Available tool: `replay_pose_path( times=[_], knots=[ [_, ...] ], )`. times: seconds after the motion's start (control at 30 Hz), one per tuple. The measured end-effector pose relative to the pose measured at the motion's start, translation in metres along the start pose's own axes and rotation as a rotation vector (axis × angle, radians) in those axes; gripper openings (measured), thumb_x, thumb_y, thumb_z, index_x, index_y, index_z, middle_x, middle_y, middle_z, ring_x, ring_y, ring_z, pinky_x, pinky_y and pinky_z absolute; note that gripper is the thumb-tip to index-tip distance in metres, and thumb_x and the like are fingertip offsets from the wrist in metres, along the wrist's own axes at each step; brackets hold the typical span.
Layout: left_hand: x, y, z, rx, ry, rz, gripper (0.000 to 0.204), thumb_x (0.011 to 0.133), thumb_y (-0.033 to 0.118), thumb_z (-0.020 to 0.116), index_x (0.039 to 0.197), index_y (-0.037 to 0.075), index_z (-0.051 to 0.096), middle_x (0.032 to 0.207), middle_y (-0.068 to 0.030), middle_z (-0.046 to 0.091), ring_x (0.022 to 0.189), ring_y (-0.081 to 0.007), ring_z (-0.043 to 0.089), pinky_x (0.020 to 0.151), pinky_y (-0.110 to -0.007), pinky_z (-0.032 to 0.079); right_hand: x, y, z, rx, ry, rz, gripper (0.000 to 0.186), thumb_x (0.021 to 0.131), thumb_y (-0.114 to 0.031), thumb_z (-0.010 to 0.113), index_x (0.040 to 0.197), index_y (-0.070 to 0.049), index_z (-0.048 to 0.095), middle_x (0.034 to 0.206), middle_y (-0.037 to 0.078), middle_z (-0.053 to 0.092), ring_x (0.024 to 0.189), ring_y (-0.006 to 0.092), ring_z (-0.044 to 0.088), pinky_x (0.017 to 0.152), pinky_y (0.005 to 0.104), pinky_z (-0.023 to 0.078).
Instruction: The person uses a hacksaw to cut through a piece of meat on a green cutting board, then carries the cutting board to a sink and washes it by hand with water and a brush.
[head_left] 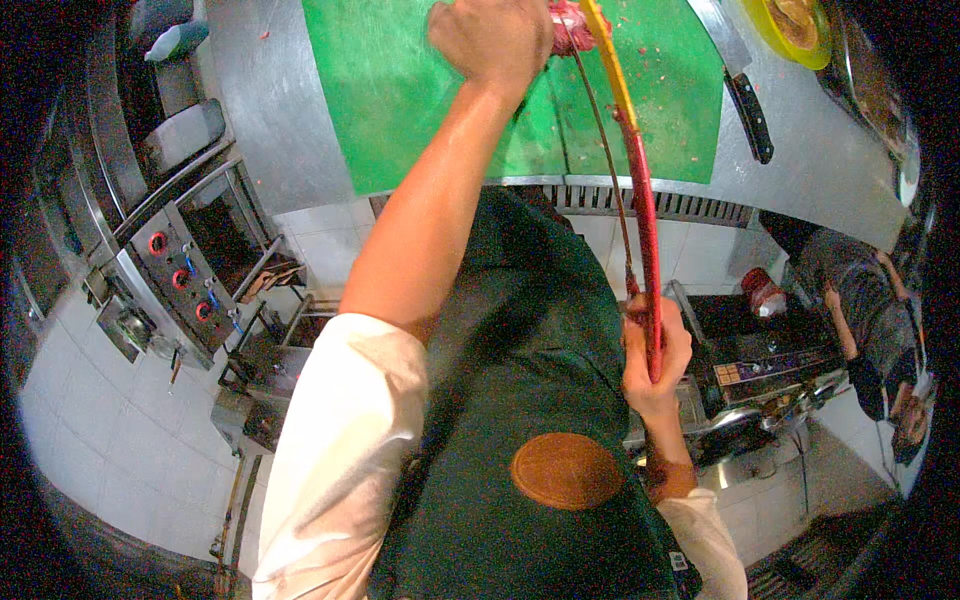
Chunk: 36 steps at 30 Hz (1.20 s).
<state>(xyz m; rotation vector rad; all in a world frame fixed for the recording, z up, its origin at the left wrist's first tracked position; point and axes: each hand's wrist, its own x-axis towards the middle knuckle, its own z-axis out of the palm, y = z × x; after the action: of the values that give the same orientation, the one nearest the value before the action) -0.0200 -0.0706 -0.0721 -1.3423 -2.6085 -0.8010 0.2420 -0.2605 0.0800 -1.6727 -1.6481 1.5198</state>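
Observation:
My right hand [655,345] is wrapped around the end of a bow saw [640,180] with a red and yellow frame. Its thin blade runs beside the frame up to a piece of raw red meat [572,28] at the top edge of the picture. Closed on the meat's left side, my left hand [495,40] hides part of it with the knuckles. Under the meat lies a green cutting board [410,130], with small meat scraps around it. The far end of the saw is out of the picture.
On the steel table [270,110], right of the board, lies a black-handled knife [750,115]. A yellow bowl [795,30] stands at the far right. Cooking equipment with red knobs [180,278] is on the left. Another person [850,290] stands at the right.

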Motion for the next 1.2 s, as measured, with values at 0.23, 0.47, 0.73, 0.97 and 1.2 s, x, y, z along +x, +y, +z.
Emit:
replay_pose_path(
  times=[0.23,0.47,0.73,0.97,1.2],
  knots=[
    [-0.002,-0.004,0.0,-0.055,0.0,0.095,0.047,0.096,0.03,0.056,0.059,0.003,0.066,0.058,-0.0233,0.061,0.053,-0.0433,0.059,0.057,-0.054,0.048,0.107,-0.016,0.039,0.089,0.023,-0.073,0.022,0.093,0.001,0.06,0.114,0.001,0.063,0.098,0.014,0.071,0.087,0.0239,0.069,0.078,0.0325,0.053],
    [-0.002,-0.002,-0.008,-0.144,-0.007,0.119,0.045,0.097,0.028,0.055,0.061,0.003,0.068,0.059,-0.0238,0.061,0.054,-0.0445,0.06,0.057,-0.055,0.048,0.033,0.005,0.005,-0.006,0.014,-0.104,0.021,0.093,0.002,0.061,0.113,-0.001,0.066,0.09,0.012,0.071,0.079,0.0201,0.068,0.076,0.0304,0.054],
    [0.003,-0.002,0.0,-0.137,-0.003,0.076,0.045,0.097,0.027,0.054,0.06,0.003,0.067,0.058,-0.0232,0.061,0.053,-0.0431,0.06,0.055,-0.054,0.047,0.015,0.007,0.004,0.09,0.019,0.016,0.02,0.094,0.002,0.059,0.112,-0.001,0.066,0.087,0.011,0.068,0.08,0.0153,0.065,0.075,0.0278,0.052],
    [0.001,-0.004,-0.001,-0.133,0.046,0.196,0.045,0.096,0.026,0.054,0.059,0.004,0.066,0.057,-0.0216,0.061,0.051,-0.0419,0.059,0.058,-0.053,0.047,0.113,-0.007,0.038,0.08,0.042,-0.095,0.02,0.095,-0.001,0.06,0.115,0.0,0.063,0.088,0.012,0.069,0.079,0.0211,0.066,0.074,0.0326,0.053],
    [0.005,0.001,-0.01,-0.219,-0.015,0.149,0.046,0.096,0.027,0.054,0.058,0.005,0.066,0.058,-0.021,0.061,0.051,-0.0419,0.058,0.058,-0.052,0.047,0.027,-0.003,-0.002,-0.047,0.002,-0.048,0.021,0.094,0.001,0.06,0.114,0.001,0.065,0.105,0.017,0.071,0.097,0.0229,0.069,0.086,0.0322,0.052]
  ],
)
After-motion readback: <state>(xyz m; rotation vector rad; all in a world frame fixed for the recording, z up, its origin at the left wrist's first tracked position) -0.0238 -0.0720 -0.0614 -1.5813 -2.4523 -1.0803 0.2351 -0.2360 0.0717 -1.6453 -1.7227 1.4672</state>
